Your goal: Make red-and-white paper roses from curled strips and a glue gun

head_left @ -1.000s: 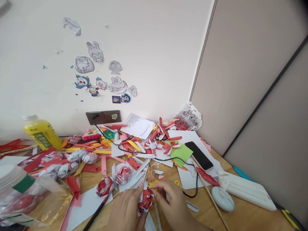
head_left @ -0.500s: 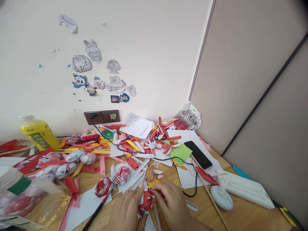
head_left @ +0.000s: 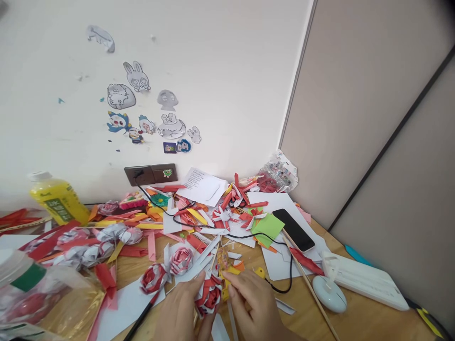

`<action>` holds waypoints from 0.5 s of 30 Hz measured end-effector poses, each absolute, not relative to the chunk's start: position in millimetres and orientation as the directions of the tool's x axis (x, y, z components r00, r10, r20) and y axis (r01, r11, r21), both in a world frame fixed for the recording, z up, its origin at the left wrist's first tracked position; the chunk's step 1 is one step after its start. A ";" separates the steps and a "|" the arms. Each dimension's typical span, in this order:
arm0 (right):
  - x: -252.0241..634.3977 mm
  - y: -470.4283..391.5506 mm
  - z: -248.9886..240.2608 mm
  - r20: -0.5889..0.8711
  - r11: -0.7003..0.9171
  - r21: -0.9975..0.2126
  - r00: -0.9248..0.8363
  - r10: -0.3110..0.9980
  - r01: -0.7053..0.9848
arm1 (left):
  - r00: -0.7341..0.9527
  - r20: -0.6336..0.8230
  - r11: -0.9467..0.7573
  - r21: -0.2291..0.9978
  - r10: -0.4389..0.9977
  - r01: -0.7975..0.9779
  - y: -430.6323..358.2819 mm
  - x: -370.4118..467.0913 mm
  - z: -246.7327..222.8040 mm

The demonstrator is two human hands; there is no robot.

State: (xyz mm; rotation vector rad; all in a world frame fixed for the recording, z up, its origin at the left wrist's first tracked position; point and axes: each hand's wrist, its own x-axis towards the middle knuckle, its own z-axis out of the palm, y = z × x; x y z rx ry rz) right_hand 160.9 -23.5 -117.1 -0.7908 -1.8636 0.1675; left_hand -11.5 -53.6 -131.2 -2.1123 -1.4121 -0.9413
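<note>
A red and white folded paper rose (head_left: 209, 296) is held low in the middle of the view. My left hand (head_left: 181, 310) grips it from the left, with fingers closed around its side and below it. Just to the right of the rose is my right hand (head_left: 254, 305), its thumb and forefinger pinched together; whatever lies between those fingertips is too small to make out. Two more paper roses, a red one (head_left: 153, 277) and a pink one (head_left: 181, 260), lie on the table left of the held one.
Paper strips cover the table's back. A yellow bottle (head_left: 59, 199) and a clear jar (head_left: 21, 284) stand at the left. To the right lie a black phone (head_left: 293, 229), a wooden stick (head_left: 313, 291), a white round device (head_left: 329, 293) and a white power strip (head_left: 362, 279).
The held rose has shifted slightly left and turned more toward the camera. My right fingertips have come away from its petals, leaving a small gap.
</note>
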 end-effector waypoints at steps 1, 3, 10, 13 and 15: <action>160.0 -23.8 -117.1 0.779 0.778 -0.461 -0.225 0.585 0.427 | 0.240 0.734 -0.383 0.030 0.636 0.923 -53.4 -11.9 -132.0; 158.1 -24.4 -117.7 0.780 0.790 -0.469 -0.233 0.580 0.396 | 0.224 0.731 -0.374 0.046 0.644 0.926 -53.0 -12.1 -133.5; 157.4 -24.4 -122.2 0.741 0.771 -0.564 -0.232 0.630 0.296 | 0.214 0.737 -0.395 0.078 0.642 0.915 -53.9 -10.3 -133.4; 159.8 -22.2 -120.3 0.720 0.726 -0.601 -0.166 0.673 0.336 | 0.242 0.732 -0.425 0.071 0.637 0.903 -53.5 -8.5 -132.2; 161.0 -20.9 -118.4 0.718 0.710 -0.593 -0.149 0.680 0.379 | 0.277 0.736 -0.441 0.032 0.618 0.897 -53.2 -7.7 -132.0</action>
